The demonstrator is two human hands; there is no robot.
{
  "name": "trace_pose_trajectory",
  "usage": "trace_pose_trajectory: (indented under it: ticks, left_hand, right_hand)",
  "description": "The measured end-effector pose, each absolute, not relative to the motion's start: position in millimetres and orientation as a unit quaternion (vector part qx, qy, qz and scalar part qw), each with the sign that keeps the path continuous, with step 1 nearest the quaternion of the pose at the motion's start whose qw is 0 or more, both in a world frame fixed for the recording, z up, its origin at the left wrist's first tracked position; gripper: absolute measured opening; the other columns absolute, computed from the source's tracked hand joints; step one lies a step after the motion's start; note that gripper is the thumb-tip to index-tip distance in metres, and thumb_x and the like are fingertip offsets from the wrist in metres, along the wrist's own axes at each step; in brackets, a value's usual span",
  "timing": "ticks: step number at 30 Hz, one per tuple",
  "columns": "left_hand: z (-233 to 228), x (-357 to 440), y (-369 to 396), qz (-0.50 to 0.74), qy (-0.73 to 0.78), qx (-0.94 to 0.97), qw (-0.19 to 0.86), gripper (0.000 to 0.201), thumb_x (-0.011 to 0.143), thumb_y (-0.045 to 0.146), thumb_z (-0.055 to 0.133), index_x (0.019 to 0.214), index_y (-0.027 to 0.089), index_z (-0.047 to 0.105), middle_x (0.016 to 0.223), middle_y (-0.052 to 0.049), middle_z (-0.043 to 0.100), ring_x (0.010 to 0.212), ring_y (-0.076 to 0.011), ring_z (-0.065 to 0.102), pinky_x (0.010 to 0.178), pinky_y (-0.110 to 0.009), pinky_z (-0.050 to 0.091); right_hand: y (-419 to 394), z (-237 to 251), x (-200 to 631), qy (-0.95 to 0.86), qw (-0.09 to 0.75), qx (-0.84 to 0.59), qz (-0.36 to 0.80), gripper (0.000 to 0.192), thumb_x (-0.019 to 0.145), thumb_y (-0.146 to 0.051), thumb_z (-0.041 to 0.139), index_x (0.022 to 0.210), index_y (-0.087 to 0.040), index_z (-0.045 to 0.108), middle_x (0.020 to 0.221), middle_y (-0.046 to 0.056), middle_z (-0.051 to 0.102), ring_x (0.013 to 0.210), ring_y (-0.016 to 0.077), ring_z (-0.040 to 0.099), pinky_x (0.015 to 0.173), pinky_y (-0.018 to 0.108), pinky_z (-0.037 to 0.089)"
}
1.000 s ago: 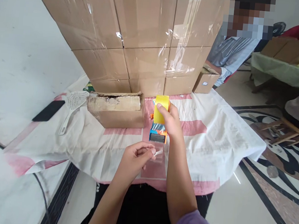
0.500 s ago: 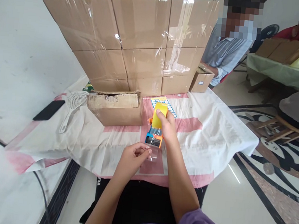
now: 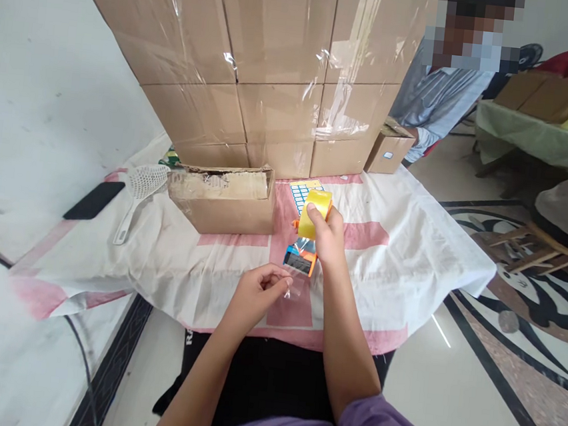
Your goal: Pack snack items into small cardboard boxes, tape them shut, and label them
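While the right hand (image 3: pixel 331 234) grips a tape dispenser (image 3: pixel 307 232), the left hand (image 3: pixel 256 294) pinches its clear tape end (image 3: pixel 297 286).
Both work above the table's (image 3: pixel 411 252) near edge (an open cardboard box (image 3: pixel 222 197) sits just left of the dispenser).

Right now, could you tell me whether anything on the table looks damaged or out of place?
Yes: the open cardboard box beside the white slotted scoop has a torn, ragged top edge, unlike the neatly taped stack of boxes behind it.
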State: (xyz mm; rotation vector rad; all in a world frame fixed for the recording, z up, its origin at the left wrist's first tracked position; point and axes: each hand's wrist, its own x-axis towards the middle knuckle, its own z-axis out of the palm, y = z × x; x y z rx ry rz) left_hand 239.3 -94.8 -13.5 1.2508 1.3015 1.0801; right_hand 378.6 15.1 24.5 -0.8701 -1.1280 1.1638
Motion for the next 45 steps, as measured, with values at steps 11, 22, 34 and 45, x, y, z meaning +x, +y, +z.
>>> trace_pose_trajectory:
  ticks: [11,22,34,45]
  left_hand:
    - [-3.7,237.3,-100.8,0.441,0.527,0.470,0.553,0.016,0.076,0.032,0.075,0.079,0.017,0.071,0.063,0.000,0.069,0.065,-0.0132,0.065,0.068,-0.023,0.048]
    - [-0.6,257.1,-102.0,0.493,0.546,0.442,0.514,0.025,0.074,0.041,0.077,0.071,0.017,0.072,0.056,0.000,0.065,0.051,-0.0110,0.055,0.049,-0.022,0.042]
    - [-10.5,259.9,-100.3,0.514,0.541,0.494,0.446,0.028,0.079,0.040,0.074,0.064,0.018,0.064,0.061,0.001,0.066,0.059,-0.0116,0.057,0.059,-0.023,0.046]
    - [0.2,254.7,-109.4,0.529,0.524,0.555,0.370,0.021,0.078,0.034,0.075,0.065,0.020,0.066,0.058,0.002,0.062,0.055,-0.0105,0.051,0.056,-0.022,0.043]
  right_hand:
    - [7.7,34.2,377.2,-0.466,0.598,-0.370,0.537,0.037,0.080,-0.054,0.071,0.092,-0.021,0.059,0.071,-0.001,0.064,0.054,0.0169,0.064,0.052,0.029,0.053]
    - [1.6,46.6,380.2,-0.398,0.598,-0.392,0.575,0.036,0.077,-0.056,0.071,0.086,-0.023,0.058,0.069,0.003,0.066,0.066,0.0260,0.070,0.053,0.037,0.057]
    - [-0.2,49.4,384.1,-0.390,0.596,-0.417,0.564,0.040,0.077,-0.059,0.070,0.087,-0.023,0.057,0.066,0.003,0.065,0.063,0.0265,0.069,0.049,0.036,0.054]
    - [-9.1,56.5,383.3,-0.371,0.574,-0.399,0.611,0.044,0.080,-0.058,0.067,0.101,-0.020,0.061,0.070,0.005,0.069,0.064,0.0259,0.070,0.053,0.036,0.054]
